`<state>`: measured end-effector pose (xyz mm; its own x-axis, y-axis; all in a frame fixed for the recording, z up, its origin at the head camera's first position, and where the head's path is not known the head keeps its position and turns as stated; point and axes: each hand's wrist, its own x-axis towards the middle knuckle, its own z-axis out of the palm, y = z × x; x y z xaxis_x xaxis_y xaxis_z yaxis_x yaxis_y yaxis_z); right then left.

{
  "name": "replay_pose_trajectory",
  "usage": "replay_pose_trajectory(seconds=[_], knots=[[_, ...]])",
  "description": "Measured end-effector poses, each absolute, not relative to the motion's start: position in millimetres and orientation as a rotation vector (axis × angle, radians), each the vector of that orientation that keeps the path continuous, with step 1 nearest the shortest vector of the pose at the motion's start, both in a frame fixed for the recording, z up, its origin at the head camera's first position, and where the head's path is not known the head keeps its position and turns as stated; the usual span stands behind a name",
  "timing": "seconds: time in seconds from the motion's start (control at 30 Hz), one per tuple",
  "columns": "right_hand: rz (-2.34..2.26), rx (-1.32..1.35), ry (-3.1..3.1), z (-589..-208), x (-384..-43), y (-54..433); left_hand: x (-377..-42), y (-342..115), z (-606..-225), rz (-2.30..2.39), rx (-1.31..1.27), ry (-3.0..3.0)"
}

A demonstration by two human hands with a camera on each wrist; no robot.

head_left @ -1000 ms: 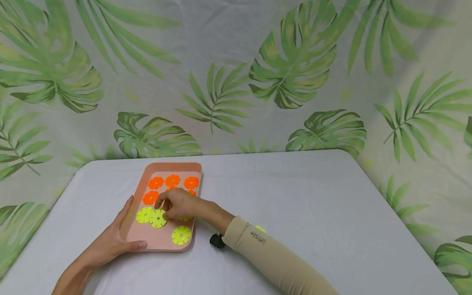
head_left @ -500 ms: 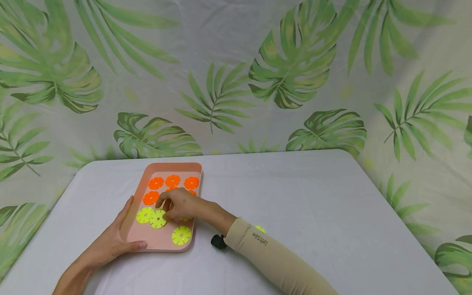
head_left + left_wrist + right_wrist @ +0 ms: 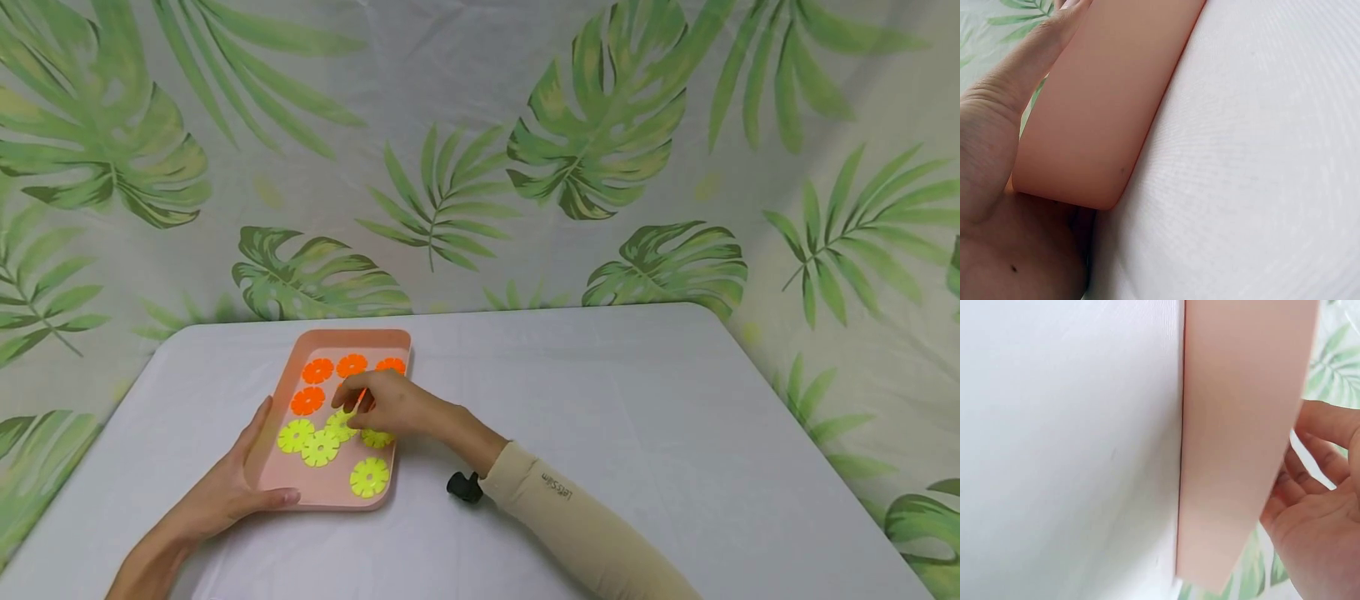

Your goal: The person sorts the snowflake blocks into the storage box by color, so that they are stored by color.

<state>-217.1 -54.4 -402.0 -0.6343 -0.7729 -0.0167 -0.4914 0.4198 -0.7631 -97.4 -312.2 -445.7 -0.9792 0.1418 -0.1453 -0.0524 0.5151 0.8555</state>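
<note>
A shallow pink tray (image 3: 337, 493) holds several notched flower-shaped discs. Orange discs (image 3: 307, 401) lie towards its far end, yellow discs (image 3: 321, 448) nearer. My left hand (image 3: 217, 492) grips the near left corner, thumb over the near rim and fingers along the left wall; the left wrist view shows this hand (image 3: 997, 156) around the tray corner. Above the tray's middle is my right hand (image 3: 390, 404), fingers loosely bent over a yellow disc (image 3: 341, 427), which they partly cover. In the right wrist view the tray's side wall (image 3: 1235, 437) hides the fingertips of that hand (image 3: 1322, 487).
A small black object (image 3: 463, 487) lies on the white-covered table (image 3: 600, 400), partly behind the right sleeve (image 3: 570, 517). A leaf-patterned cloth (image 3: 465, 167) hangs behind the table.
My right hand has lifted slightly and moved right, uncovering more of the yellow disc beneath it. A neighbouring yellow disc shifted very slightly. My left hand and the tray stay in place.
</note>
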Motion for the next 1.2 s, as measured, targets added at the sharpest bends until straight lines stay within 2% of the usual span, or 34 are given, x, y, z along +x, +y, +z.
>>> replay_pose_trajectory(seconds=[0.23, 0.57, 1.2], knots=[[-1.193, -1.156, 2.303, -398, -223, -22, -98, -310, -444, 1.438, 0.040, 2.548], [-1.245, -1.101, 2.327, -397, -224, 25, -99, -311, -444, 1.442, 0.018, 2.526], [-1.137, -1.029, 2.304, -398, -216, 106, -99, -311, -445, 1.451, 0.030, 2.520]])
